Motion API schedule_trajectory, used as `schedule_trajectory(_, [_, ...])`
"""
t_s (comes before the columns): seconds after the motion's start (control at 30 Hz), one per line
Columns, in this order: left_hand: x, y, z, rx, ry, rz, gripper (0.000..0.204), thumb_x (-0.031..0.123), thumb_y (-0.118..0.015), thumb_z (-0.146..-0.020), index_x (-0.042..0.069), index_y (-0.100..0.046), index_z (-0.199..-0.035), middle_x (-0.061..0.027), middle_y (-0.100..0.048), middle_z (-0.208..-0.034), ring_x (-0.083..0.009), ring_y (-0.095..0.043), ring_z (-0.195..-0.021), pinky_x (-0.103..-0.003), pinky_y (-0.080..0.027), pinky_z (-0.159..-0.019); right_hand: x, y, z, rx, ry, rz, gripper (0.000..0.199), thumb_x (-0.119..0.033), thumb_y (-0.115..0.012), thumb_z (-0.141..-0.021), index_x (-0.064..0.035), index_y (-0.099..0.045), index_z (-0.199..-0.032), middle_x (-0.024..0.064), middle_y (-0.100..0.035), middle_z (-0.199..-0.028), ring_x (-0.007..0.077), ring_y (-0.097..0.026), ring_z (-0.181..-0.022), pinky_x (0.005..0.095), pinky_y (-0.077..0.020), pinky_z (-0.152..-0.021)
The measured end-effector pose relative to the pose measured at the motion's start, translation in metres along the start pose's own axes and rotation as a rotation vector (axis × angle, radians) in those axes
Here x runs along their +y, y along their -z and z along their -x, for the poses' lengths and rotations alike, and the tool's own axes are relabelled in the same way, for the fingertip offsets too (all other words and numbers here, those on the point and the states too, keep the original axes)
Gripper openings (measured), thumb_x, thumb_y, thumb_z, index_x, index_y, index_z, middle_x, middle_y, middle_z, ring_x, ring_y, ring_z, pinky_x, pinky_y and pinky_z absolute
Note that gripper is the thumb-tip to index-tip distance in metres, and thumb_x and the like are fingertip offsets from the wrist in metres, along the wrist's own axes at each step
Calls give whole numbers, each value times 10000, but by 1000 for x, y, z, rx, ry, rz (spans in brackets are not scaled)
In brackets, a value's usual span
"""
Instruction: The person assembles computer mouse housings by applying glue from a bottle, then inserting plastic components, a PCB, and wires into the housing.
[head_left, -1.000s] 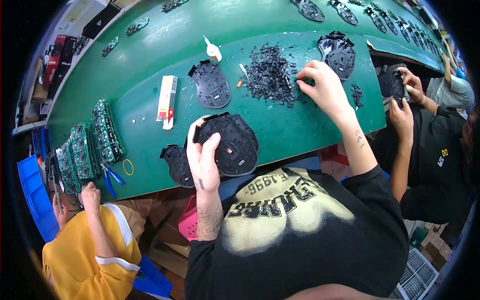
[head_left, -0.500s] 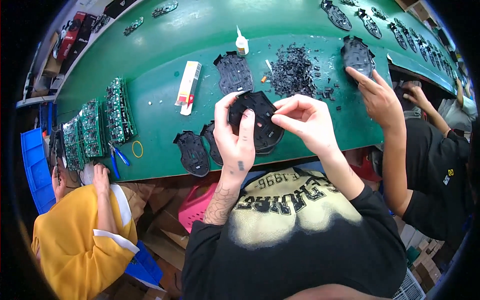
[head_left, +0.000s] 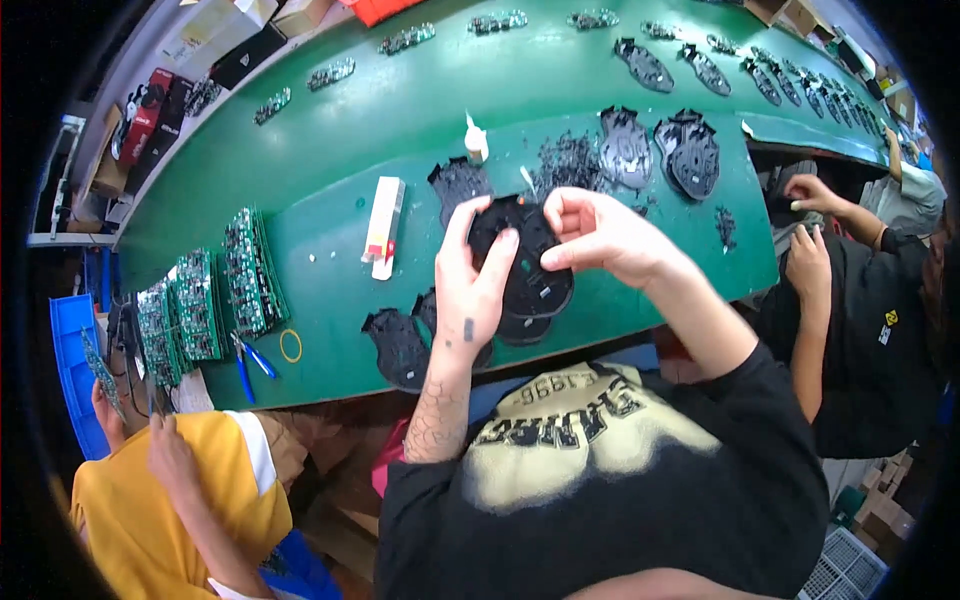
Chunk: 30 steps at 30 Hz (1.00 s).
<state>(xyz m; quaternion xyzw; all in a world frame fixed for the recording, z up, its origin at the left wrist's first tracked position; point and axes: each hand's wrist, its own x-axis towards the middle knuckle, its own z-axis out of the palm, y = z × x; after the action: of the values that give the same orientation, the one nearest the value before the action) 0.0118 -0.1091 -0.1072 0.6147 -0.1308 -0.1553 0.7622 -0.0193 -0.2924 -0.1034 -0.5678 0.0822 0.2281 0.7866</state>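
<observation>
My left hand (head_left: 472, 275) grips a black plastic shell (head_left: 540, 288) above the near table edge, thumb across its inner face. My right hand (head_left: 612, 235) is at the shell's right rim, thumb and fingers pinched together; whatever they hold is hidden. Below the held shell, another black shell (head_left: 524, 329) is partly covered. More shells lie to the left (head_left: 398, 348) and just beyond my left hand (head_left: 458, 182). Behind my hands is a heap of small black parts (head_left: 568, 160), partly hidden by them.
A white glue bottle (head_left: 476, 142) and a narrow white box (head_left: 384, 225) stand beyond my hands. At left are stacked green circuit boards (head_left: 250, 270), blue-handled cutters (head_left: 250, 365) and a rubber band (head_left: 291, 346). Co-workers sit on both sides; shells (head_left: 690, 155) lie at right.
My view has shifted. The right co-worker's hand has left the shells, and another shell now lies beside them. The left co-worker now holds up a circuit board. I still hold my shell.
</observation>
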Motion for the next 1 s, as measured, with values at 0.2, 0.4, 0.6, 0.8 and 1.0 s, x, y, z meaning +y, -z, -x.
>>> schedule_trajectory(0.2, [6,14,-14,-180,28,-78,311,117,-607,-849,10,-504,-1122,-44,-590,-903,-70,-534,-799,-239,-474,-702,-29,-1,-1,-153,-183,21,473,-41,-739,-692,-77,-534,-1116,15,-624,-961,94,-611,-876,231,-521,-731])
schedule_trajectory(0.4, [13,14,-22,-356,62,-81,306,131,-597,-856,13,-495,-1119,-47,-580,-930,-82,-536,-841,-248,-465,-750,-35,3,-4,-225,-318,79,439,-17,-743,-675,-64,-555,-1069,32,-628,-957,98,-613,-864,244,-540,-729])
schedule_trajectory(0.6, [17,21,-20,-221,23,-133,396,169,-609,-856,33,-482,-1206,-69,-556,-1013,-106,-513,-786,-250,-459,-701,-19,2,-8,-53,-168,-60,272,-94,-728,-729,-104,-619,-977,-40,-635,-928,37,-590,-800,187,-475,-631])
schedule_trajectory(0.8, [83,3,35,-168,-696,257,160,87,-585,-837,46,-618,-988,-87,-533,-938,-163,-520,-696,-285,-473,-539,-59,80,-51,394,280,232,449,-167,-759,-701,16,-612,-1083,100,-654,-960,165,-629,-875,309,-495,-792])
schedule_trajectory(1.0, [121,-17,68,-655,-772,657,106,148,-609,-840,44,-629,-833,-86,-571,-881,-203,-577,-738,-281,-484,-585,-72,156,-183,884,358,543,463,-250,-820,-606,-27,-684,-989,92,-686,-863,143,-650,-746,280,-530,-685])
